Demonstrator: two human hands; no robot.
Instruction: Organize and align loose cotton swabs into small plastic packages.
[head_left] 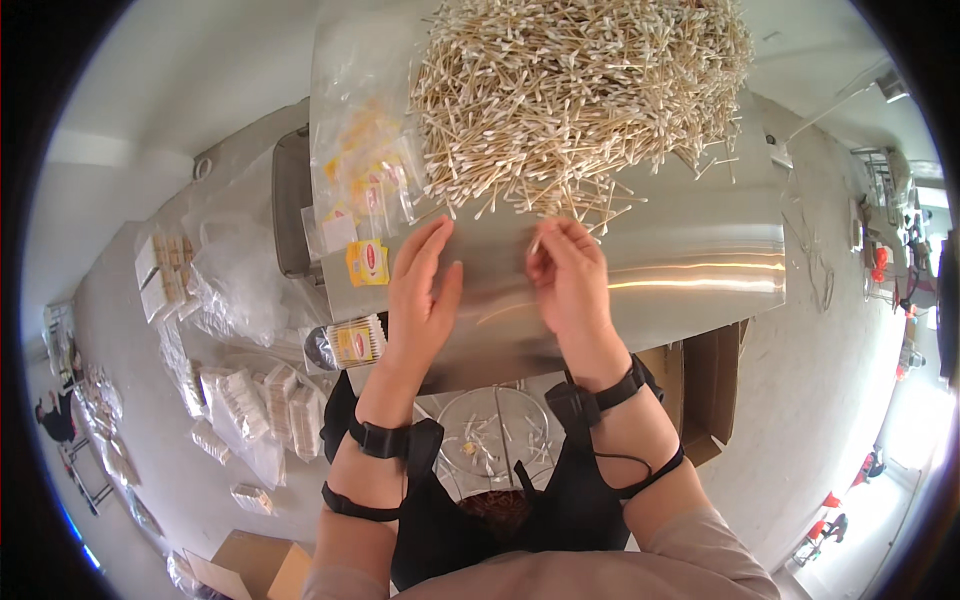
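Observation:
A large heap of wooden-stick cotton swabs (580, 90) covers the far part of a shiny metal table (690, 225). Just short of its near edge, my left hand (422, 290) hovers with fingers stretched out and thumb apart, holding nothing. My right hand (574, 275) is at the heap's front fringe, fingers curled in and thumb and fingertips together; what they pinch, if anything, is too small to make out. Left of my left hand lie a yellow printed card (368, 262) and clear plastic bags with yellow labels (375, 185).
A filled pack of swabs (355, 342) sits by the table's near left corner. A grey bin (292, 205) stands against the left side. Below the right edge is an open cardboard box (710, 385). Wrapped bundles (240, 405) lie on the floor at left, and stray swabs litter a round stool (480, 440).

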